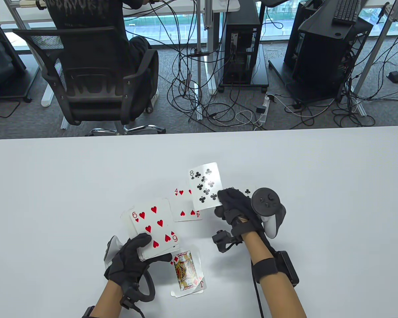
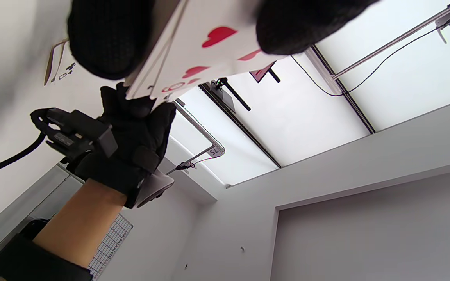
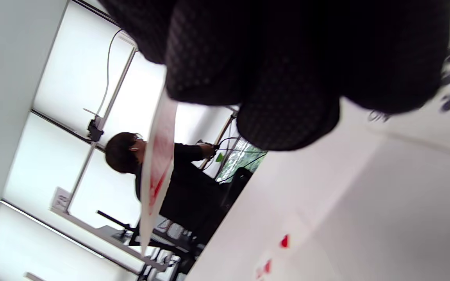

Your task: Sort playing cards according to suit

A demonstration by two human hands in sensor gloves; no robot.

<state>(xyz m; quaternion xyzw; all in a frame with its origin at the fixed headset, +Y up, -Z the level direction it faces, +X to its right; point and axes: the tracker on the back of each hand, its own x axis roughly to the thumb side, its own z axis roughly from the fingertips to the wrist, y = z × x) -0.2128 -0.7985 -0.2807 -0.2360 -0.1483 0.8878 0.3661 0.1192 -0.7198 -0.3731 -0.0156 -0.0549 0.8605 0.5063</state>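
My left hand [image 1: 151, 249] grips a face-up deck [image 1: 152, 228] with the 6 of hearts on top, held just above the table. The deck also shows between my fingers in the left wrist view [image 2: 205, 43]. My right hand [image 1: 219, 202] pinches the 8 of clubs [image 1: 205, 187] by its lower right corner and holds it face up above the table. A 4 of hearts [image 1: 185, 207] lies on the table under it. A jack of diamonds [image 1: 187, 273] lies face up by my left hand. A club card [image 1: 247, 191] peeks out beyond my right hand.
The white table [image 1: 318, 185] spreads wide to both sides of the cards. Beyond its far edge stand an office chair [image 1: 93, 82], computer towers [image 1: 243, 46] and loose cables on the floor.
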